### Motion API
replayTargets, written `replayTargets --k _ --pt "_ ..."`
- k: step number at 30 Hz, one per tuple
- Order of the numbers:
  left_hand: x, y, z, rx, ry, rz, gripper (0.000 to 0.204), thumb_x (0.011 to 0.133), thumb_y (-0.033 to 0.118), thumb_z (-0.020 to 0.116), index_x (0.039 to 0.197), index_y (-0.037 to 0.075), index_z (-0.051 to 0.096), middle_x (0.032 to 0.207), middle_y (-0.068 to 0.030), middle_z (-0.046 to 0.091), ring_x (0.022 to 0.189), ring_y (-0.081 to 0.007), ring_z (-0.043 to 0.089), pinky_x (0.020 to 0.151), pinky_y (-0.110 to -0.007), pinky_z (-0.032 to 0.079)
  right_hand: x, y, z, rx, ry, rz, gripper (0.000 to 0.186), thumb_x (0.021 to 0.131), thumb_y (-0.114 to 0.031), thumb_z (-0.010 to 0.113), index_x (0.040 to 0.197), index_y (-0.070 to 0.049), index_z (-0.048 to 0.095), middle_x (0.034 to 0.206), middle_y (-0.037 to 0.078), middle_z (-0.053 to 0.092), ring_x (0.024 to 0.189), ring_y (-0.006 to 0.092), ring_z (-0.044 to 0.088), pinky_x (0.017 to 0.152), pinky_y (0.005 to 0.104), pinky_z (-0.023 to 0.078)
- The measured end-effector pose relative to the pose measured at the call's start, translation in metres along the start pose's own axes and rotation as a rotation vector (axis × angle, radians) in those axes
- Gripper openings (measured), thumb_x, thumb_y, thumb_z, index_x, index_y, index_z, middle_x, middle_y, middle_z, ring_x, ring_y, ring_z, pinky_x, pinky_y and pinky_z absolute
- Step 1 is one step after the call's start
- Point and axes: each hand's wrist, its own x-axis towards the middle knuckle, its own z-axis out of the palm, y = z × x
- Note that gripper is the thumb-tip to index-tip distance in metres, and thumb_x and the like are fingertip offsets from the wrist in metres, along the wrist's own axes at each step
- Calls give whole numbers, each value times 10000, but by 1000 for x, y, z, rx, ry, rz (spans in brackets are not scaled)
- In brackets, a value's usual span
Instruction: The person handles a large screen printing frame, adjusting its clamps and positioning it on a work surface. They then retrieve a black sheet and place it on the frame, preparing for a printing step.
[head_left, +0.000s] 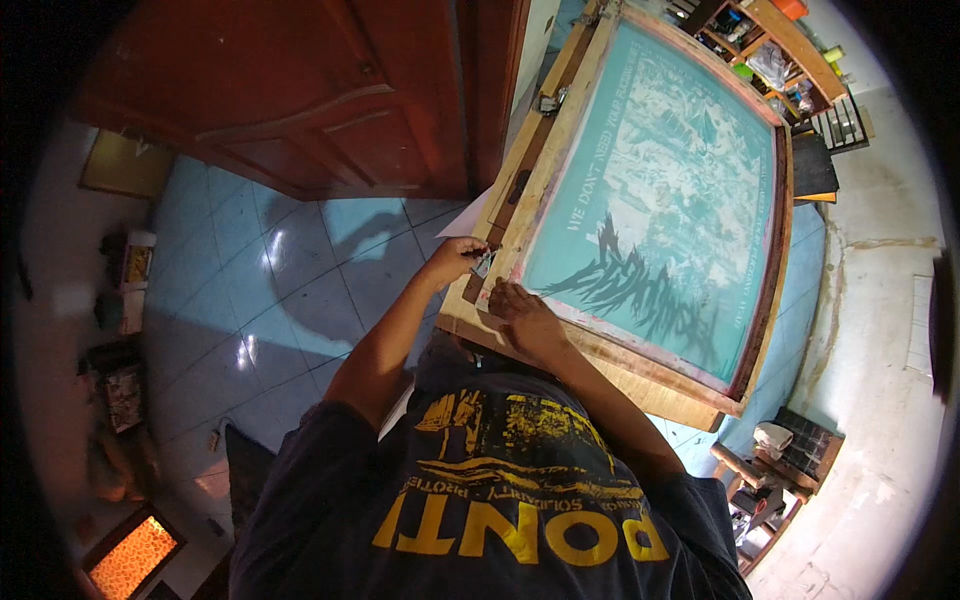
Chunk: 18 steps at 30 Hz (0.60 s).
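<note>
Blue tiled floor (300,290) below. My left grip (455,262) pinches a small clip (483,265) at the frame (540,180); right grip (525,318) flat, released, on its corner.

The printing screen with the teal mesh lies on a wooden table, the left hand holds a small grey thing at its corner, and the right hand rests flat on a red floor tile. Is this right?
Not quite. In the head view the right hand rests flat on the frame of the printing screen, at its near corner, not on a floor tile; the floor tiles are pale blue. The rest holds: the left hand holds a small grey thing at that corner, over the wooden table.
</note>
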Motion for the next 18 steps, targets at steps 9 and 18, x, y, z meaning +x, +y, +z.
replayTargets --k 9,18 --pt "-12 -14 28 25 258 30 341 839 31 658 1175 -9 611 1038 -106 664 958 -193 637 789 -324 520 10 1 26 -332 -115 13 478 917 -207 455 1368 -57 499 1501 162 365 1399 315 323 1124 484 276" --pt "-15 -10 45 376 408 283 338 778 113 740 1054 -7 586 961 -174 672 862 -285 677 764 -361 522 2 3 20 -122 13 16 410 898 -216 504 1280 -74 547 1363 172 484 1296 363 428 1052 496 357"
